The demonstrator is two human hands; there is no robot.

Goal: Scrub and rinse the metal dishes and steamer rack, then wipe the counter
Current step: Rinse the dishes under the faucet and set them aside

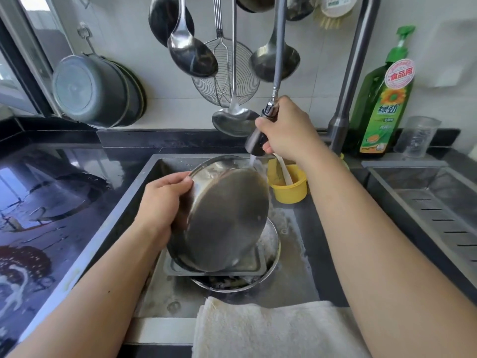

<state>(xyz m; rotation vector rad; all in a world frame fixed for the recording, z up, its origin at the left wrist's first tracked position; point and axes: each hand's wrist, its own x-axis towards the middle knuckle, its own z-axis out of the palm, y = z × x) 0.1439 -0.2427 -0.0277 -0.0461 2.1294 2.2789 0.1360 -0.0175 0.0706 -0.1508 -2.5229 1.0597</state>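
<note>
Rinsing is under way: left hand (pixel 161 202) grips a tilted metal dish (pixel 227 220) over the sink (pixel 304 254), right hand (pixel 286 130) grips the sprayer (pixel 258 140). Other dishes (pixel 268 270) below and the wet bench (pixel 51 202) seem left.

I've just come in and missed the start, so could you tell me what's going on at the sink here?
A person is rinsing dishes. The left hand holds a round metal dish tilted over the sink, while the right hand grips the pull-out sprayer, sending water onto the dish's upper rim. Under it, a rectangular tray rests in a metal bowl. A folded towel lies on the near edge.
</note>
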